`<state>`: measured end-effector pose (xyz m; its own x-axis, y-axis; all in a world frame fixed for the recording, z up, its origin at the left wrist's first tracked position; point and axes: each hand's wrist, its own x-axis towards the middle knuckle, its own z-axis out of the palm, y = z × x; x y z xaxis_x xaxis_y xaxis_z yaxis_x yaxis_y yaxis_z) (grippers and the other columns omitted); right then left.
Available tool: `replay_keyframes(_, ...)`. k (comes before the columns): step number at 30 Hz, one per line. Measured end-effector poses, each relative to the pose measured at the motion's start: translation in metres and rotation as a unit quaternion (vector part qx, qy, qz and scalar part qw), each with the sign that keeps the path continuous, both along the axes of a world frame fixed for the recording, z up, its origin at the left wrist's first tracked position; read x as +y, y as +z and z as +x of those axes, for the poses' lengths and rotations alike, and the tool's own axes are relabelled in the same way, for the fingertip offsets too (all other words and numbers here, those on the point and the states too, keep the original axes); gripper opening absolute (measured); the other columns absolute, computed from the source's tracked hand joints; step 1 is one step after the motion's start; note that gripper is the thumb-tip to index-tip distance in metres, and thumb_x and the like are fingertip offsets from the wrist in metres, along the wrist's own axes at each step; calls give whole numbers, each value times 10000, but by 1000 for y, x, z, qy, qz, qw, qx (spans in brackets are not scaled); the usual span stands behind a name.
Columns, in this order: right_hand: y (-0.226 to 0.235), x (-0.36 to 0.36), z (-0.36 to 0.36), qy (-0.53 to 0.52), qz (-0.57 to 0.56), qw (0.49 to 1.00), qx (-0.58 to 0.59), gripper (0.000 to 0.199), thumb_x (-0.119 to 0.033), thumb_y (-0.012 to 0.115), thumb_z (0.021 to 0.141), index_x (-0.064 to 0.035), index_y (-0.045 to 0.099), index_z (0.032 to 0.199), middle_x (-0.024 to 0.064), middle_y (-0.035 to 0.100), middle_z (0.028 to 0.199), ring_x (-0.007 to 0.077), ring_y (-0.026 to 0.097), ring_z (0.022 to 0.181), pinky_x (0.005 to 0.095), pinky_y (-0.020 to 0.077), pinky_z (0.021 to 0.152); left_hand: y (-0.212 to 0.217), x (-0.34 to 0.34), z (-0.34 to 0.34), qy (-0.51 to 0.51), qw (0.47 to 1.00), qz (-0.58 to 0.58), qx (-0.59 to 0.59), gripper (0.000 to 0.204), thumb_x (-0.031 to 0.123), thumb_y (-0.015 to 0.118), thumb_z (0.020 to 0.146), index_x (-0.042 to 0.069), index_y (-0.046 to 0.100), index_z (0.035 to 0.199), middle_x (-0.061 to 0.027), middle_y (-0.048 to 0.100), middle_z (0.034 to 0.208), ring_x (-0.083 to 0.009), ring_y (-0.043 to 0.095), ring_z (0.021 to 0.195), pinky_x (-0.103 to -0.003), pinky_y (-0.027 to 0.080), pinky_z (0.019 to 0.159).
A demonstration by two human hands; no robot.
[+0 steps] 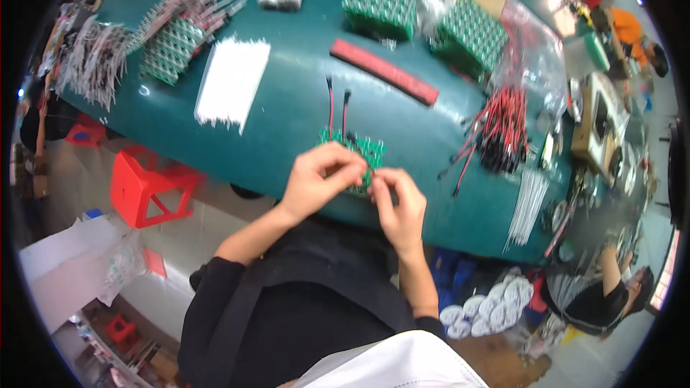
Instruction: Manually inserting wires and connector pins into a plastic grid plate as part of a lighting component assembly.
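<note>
While pinching, apparently, a thin dark wire (371, 170) in right hand (402, 205) (can't tell with left hand (320, 176)) over green circuit board (374, 148) on dark-green table (295, 100), looks partway: got two red-and-black leads (330, 106) poking out, probably more left.

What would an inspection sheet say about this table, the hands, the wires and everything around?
Surface: green tabletop, partly covered.
Job's things: green circuit board at the hands; two red-and-black leads stick out beyond it.
Clutter: red bar, stacked green boards, white strips, clear plastic bag.
Hands: left hand and right hand meet at the board, fingers bent; anything pinched is too small to tell.
Cables: loose red-and-black pile on the right.
Surroundings: red stool at left; other people at right.
</note>
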<state>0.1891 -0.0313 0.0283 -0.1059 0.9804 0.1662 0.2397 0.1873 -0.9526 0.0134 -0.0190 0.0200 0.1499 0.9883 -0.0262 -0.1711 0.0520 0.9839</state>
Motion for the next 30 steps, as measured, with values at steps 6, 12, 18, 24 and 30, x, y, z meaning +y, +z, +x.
replay_keyframes(6,-19,0,6,34,-18,999,-22,82,-32,664,908,-1,636,978,79,618,824,140,597,640,256,482,564,-6,-1,4,-17,1000,3,14,136,30,661,920,-44,669,1034,-102,673,1009,-161,675,909,-288,575,804)
replay_keyframes(12,-26,-4,7,19,91,991,-94,108,-8,682,859,5,638,957,80,602,811,182,588,652,304,479,566,-17,-5,-4,-23,976,-150,-155,184,28,698,897,-29,634,1060,-107,679,978,-158,678,896,-289,572,815)
replay_keyframes(18,-27,6,19,41,310,915,-254,213,-68,690,798,-5,659,999,89,620,861,213,608,716,326,457,587,-7,-6,7,7,998,-68,10,167,17,712,883,-10,634,1028,-69,664,1001,-139,673,913,-280,565,822)
replay_keyframes(24,-8,18,99,-135,139,880,-434,372,92,580,760,-33,634,1106,121,622,1096,316,579,985,414,491,860,-21,19,7,106,942,136,288,95,-29,702,852,-33,676,943,-99,699,917,-153,710,777,-264,568,676)
replay_keyframes(30,-8,10,131,-64,81,856,-507,293,81,573,805,-36,616,1071,111,598,1190,324,569,1067,409,470,923,-26,20,7,111,937,156,293,106,-13,696,849,-11,655,947,-99,679,890,-183,697,743,-280,565,660)
